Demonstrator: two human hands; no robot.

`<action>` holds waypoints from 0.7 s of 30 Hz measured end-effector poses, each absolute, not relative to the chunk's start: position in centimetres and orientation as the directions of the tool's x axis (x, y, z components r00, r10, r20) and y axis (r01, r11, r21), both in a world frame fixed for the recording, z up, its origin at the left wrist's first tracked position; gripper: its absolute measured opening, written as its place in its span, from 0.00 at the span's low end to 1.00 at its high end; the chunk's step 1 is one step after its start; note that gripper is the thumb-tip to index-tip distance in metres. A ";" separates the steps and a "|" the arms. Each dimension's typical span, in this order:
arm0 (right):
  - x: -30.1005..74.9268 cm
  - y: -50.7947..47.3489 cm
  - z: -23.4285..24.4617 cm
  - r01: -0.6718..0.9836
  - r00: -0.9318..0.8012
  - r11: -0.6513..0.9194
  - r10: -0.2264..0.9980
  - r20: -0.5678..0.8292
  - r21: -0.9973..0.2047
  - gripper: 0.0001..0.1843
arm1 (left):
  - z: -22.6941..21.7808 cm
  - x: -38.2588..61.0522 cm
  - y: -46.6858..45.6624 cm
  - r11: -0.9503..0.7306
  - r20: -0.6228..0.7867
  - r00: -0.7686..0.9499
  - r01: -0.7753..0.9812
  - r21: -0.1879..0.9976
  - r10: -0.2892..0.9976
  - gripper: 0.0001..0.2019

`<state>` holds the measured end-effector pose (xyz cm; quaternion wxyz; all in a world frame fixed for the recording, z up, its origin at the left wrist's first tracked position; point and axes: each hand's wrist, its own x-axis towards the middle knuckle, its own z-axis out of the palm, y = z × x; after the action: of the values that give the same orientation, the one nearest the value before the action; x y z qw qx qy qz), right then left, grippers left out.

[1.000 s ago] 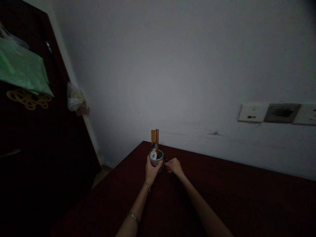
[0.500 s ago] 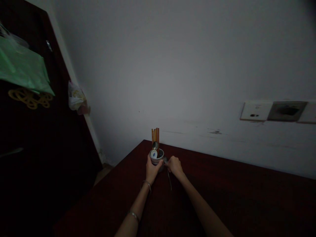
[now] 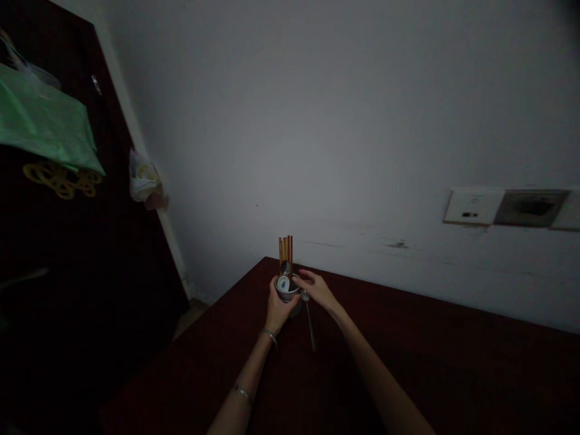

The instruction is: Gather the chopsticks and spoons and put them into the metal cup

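Note:
My left hand (image 3: 277, 308) is wrapped round the near left side of a grey utensil holder (image 3: 295, 309) on the table. Several wooden chopsticks (image 3: 285, 248) stand upright in the holder, along with a metal spoon (image 3: 285, 267) and a white spoon with a blue mark (image 3: 283, 283). My right hand (image 3: 318, 291), fingers apart, reaches over the holder's right rim, and I see nothing in its grasp. A long-handled metal spoon (image 3: 310, 326) lies on the table just right of the holder, below my right hand.
The dark red table (image 3: 399, 338) meets a pale wall (image 3: 317, 133) at the back. Sockets (image 3: 475, 207) are set in the wall at right. A dark door (image 3: 81, 272) stands at left, with a green cloth (image 3: 45, 115) and a plastic bag (image 3: 142, 181) hanging there.
My right hand has let go of the long metal spoon, which now lies on the table, and has moved up and left to the holder's rim. My left hand keeps its hold.

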<state>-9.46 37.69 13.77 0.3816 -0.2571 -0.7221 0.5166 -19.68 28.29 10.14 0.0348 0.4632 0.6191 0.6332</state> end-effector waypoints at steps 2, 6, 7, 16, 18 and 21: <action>-10.0 37.2 13.5 -0.047 -0.615 0.362 0.724 0.312 -0.931 0.32 | 10.3 -20.2 28.2 -0.211 0.511 -0.542 0.520 0.828 0.667 0.43; -10.4 36.8 12.8 0.002 -0.629 0.437 0.700 0.339 -0.899 0.35 | 11.7 -22.0 27.3 -0.185 0.428 -0.420 0.506 0.843 0.800 0.54; -10.3 36.8 12.8 0.013 -0.629 0.448 0.699 0.341 -0.894 0.35 | 12.4 -22.6 26.9 -0.191 0.422 -0.385 0.511 0.838 0.821 0.55; -10.1 36.7 13.3 -0.017 -0.624 0.446 0.694 0.358 -0.895 0.33 | 18.1 -24.9 25.5 -0.078 0.573 -0.335 0.813 0.578 0.748 0.11; -10.1 36.7 13.2 -0.013 -0.619 0.448 0.699 0.359 -0.894 0.33 | 18.2 -24.5 26.0 -0.061 0.571 -0.305 0.844 0.532 0.762 0.08; -10.1 36.6 13.3 0.013 -0.632 0.456 0.694 0.346 -0.890 0.33 | 18.1 -24.0 26.9 -0.015 0.534 -0.298 0.864 0.503 0.791 0.07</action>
<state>-10.08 36.59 13.27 0.3631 -0.2287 -0.7720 0.4688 -23.99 26.85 18.11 -0.0459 0.5908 0.7004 0.3979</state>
